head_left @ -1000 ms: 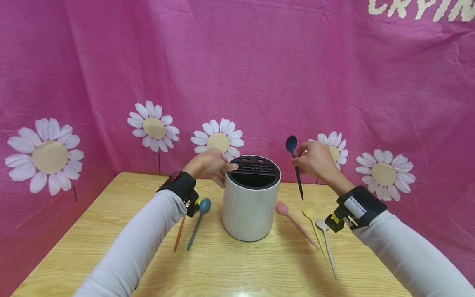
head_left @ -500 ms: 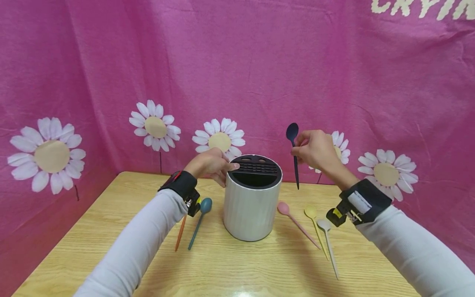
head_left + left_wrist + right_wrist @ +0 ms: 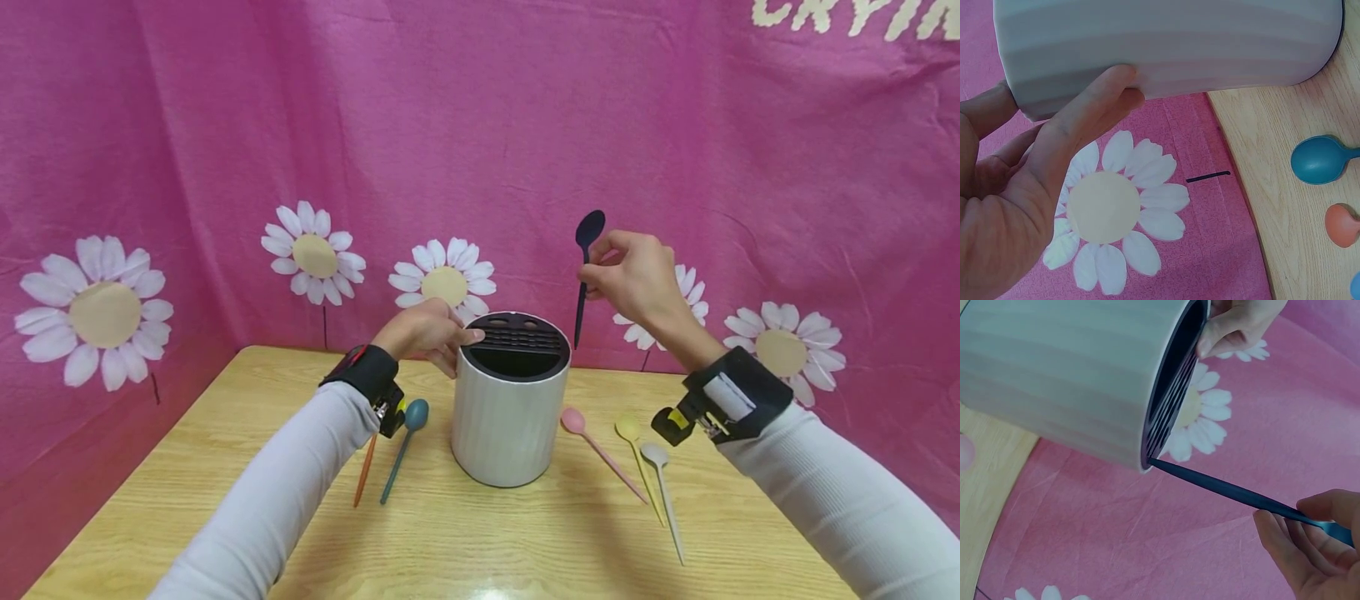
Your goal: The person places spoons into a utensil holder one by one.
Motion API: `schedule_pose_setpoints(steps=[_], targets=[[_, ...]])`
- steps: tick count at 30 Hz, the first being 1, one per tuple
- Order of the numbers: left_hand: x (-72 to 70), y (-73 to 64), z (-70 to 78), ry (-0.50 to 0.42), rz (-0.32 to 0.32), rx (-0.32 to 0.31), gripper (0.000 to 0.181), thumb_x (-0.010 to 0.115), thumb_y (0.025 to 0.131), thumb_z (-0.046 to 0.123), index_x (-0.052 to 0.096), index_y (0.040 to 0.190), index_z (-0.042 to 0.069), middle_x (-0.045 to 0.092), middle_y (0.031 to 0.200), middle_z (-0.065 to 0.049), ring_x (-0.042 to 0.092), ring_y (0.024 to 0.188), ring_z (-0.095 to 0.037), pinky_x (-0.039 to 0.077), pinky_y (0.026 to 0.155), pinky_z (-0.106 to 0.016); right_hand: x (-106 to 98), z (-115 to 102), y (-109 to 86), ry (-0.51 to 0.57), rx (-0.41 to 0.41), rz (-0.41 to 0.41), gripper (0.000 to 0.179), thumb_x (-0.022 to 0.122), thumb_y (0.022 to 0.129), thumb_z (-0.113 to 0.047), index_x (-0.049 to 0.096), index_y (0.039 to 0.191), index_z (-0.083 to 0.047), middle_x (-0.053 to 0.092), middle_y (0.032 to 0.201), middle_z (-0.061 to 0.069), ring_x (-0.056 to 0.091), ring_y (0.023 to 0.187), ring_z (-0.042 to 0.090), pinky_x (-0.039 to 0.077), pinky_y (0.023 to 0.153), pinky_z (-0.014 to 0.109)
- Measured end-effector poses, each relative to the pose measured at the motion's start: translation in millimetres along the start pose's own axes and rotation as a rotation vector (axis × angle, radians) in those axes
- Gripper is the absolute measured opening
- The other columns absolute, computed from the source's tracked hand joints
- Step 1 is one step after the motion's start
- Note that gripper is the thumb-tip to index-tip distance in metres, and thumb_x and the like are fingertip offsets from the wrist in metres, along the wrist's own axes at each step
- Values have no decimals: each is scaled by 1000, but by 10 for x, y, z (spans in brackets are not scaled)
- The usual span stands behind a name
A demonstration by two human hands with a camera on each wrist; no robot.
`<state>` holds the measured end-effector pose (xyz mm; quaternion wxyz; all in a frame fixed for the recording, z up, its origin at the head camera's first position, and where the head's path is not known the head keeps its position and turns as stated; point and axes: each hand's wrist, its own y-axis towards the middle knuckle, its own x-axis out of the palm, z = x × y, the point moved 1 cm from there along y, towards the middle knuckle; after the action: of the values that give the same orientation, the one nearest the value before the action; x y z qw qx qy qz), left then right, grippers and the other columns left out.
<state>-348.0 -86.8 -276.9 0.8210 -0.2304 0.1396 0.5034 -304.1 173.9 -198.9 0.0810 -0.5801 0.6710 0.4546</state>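
If lowered askew, the slender navy spoon [image 3: 1229, 490] pinched in the right hand [image 3: 637, 271] could snag on the ribbed white cylindrical holder [image 3: 504, 427] gripped by the left hand [image 3: 424, 332].

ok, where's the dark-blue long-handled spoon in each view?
Head: the dark-blue long-handled spoon is right of centre, near-upright in the right hand.
Left wrist: not in it.
Right wrist: lower right, slanting up toward the left.
Shared landmark: white ribbed cylindrical container.

Both arms [image 3: 240, 508] outstretched, left grip [image 3: 426, 330] lower, right grip [image 3: 636, 273] raised and pinching
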Motion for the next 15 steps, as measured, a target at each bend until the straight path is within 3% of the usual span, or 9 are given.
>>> schedule_pose_setpoints(steps=[11,15], targets=[[-1,0,3,-1,2,-9,30,63,97,22,70,104,-6,69,93,-18,69,75,-28,60,69,-40,95,-106,-60,97,13,-22,14,72,86,-10,64,94,-2,71,85,15,69,65,17,58,62,24],[6,-13,11,-28,1,-10,30,63,97,21,69,104,-8,69,93,-19,69,76,-29,59,71,-42,158,-87,-104,118,6,-37,13,73,85,-9,64,92,-2,71,82,14,69,65,21,56,57,19]])
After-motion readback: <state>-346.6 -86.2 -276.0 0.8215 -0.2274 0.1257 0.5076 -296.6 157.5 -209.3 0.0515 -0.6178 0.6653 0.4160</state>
